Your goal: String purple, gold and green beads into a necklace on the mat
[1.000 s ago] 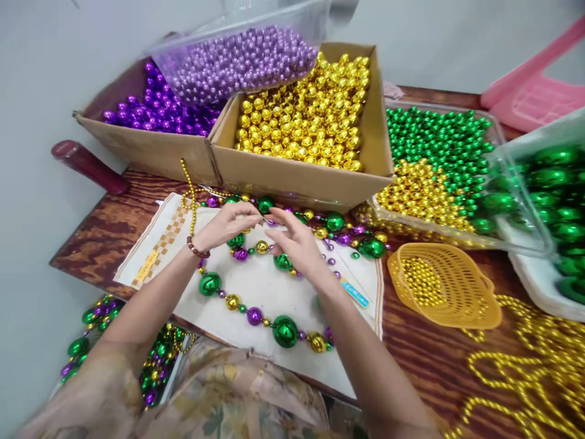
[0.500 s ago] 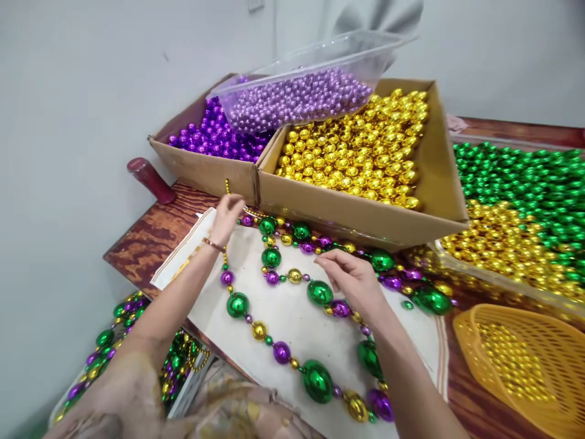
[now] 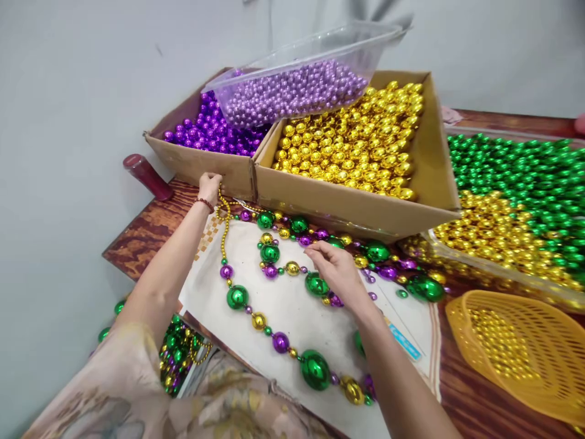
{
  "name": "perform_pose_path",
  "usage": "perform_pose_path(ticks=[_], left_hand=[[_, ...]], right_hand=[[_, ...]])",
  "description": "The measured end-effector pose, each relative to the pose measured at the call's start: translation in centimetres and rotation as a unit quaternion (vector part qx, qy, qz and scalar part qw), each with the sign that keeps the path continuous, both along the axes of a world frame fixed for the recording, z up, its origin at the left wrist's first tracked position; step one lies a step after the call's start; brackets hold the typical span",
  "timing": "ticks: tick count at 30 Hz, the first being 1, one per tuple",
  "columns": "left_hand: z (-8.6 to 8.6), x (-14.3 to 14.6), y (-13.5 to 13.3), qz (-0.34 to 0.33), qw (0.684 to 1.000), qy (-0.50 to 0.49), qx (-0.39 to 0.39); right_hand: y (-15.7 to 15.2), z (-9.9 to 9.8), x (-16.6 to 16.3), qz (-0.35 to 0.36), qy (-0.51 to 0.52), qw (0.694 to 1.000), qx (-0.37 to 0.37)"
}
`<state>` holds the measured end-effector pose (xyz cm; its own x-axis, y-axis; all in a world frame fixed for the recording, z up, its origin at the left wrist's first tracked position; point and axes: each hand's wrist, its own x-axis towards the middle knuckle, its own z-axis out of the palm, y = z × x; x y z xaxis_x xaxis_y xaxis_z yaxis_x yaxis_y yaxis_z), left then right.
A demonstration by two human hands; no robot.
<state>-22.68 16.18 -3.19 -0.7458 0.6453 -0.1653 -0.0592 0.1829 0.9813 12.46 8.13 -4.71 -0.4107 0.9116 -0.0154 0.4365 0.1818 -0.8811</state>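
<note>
My left hand (image 3: 209, 187) is closed at the front of the purple-bead box, gripping the end of a strand of small gold beads (image 3: 223, 241). That strand runs down into a necklace of large green, purple and gold beads (image 3: 315, 369), which curves across a white cloth (image 3: 292, 323). My right hand (image 3: 336, 271) is held in a pinch over the middle of the cloth, beside a large green bead (image 3: 316, 284). Whatever its fingertips hold is too small to make out. My right forearm hides part of the necklace.
Behind the cloth stand cardboard boxes of purple beads (image 3: 214, 137) and gold beads (image 3: 347, 146), with a clear tub (image 3: 292, 91) of lilac beads resting on top. A dark red bottle (image 3: 148, 177) leans at left. Rightward are a green-and-gold bead tray (image 3: 507, 183) and a yellow basket (image 3: 557, 347).
My left hand has moved up and left, drawing the gold strand along, and more of the strand shows. My right hand has shifted slightly left, still pinched. The view has tilted a little.
</note>
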Motion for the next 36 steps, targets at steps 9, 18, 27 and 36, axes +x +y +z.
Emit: perform_pose_path(ticks=[9,18,27,36], left_hand=[[2.4,1.1,-11.0,-0.095,0.990,-0.104,0.005],[6.5,8.8,-22.6,-0.183,0.953,-0.227,0.078],[4.5,9.0,-25.1,-0.165,0.951,-0.244,0.095],[3.7,7.2,-24.3,-0.118,0.965,-0.197,0.124]], right_hand=[[0.5,-1.3,-0.9,0.007,-0.090,0.996,0.022],[0.9,-2.1,-2.6,-0.040,-0.180,0.981,0.057],[1.4,1.7,-10.7,0.074,-0.083,0.988,0.107],[0.7,2.1,-18.6,0.148,-0.119,0.977,0.094]])
